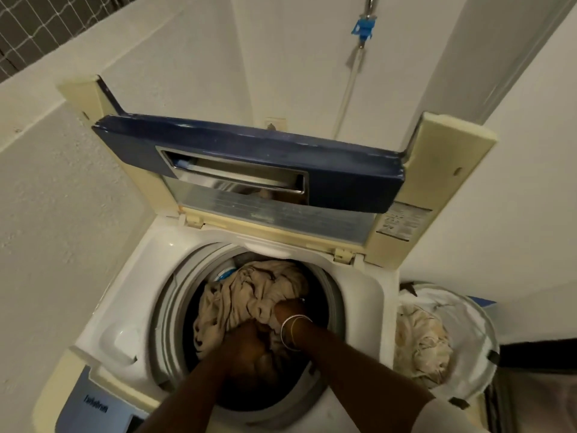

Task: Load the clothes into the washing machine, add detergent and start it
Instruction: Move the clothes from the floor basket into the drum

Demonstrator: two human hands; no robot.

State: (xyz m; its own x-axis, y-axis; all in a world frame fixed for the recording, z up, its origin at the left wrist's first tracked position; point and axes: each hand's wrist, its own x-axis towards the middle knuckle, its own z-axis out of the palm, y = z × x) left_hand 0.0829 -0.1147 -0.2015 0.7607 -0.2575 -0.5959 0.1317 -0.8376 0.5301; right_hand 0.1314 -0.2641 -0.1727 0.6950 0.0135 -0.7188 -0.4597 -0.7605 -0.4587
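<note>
A top-loading washing machine [134, 285] stands below me with its blue-edged lid [249, 157] folded up at the back. Inside the drum [175, 310] lies a bundle of beige cloth [249, 292]. Both my arms reach into the drum. My left hand [246, 348] presses into the near side of the bundle, fingers buried in the fabric. My right hand [288, 309], with bangles on the wrist, grips the cloth at its right side. A blue item shows under the cloth at the drum's back.
A white laundry basket [468, 332] with more pale clothes [421, 342] stands right of the machine. The control panel [93, 404] is at the near left edge. Walls close in on the left and behind; a hose with a blue fitting [362, 29] hangs on the back wall.
</note>
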